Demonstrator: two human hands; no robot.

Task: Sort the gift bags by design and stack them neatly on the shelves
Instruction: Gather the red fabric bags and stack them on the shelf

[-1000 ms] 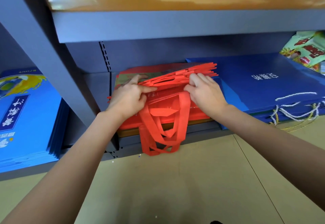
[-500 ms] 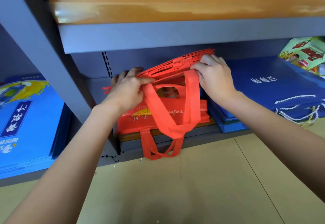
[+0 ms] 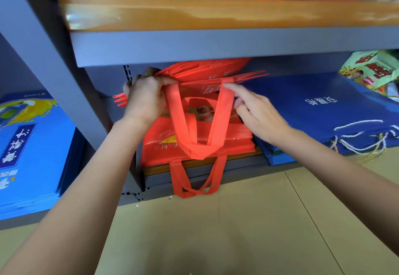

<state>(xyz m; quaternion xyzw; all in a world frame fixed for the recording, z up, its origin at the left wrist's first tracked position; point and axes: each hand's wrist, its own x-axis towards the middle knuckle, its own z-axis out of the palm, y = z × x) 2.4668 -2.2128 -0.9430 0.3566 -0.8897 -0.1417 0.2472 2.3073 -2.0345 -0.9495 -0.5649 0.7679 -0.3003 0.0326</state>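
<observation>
Red bags lifted at the shelf's left end

A bundle of red bags (image 3: pixel 207 76) is gripped by the left hand (image 3: pixel 146 97); the right hand (image 3: pixel 257 112), fingers loose, is empty. The bundle's rear is hidden under the upper shelf (image 3: pixel 216 43).

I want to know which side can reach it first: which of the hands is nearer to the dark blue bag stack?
Right. The right hand sits just beside the left edge of the dark blue bag stack; the left hand grips the lifted red bags farther left.

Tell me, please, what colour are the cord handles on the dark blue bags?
White, some with gold, on the cord handles, seen in the head view.
</observation>
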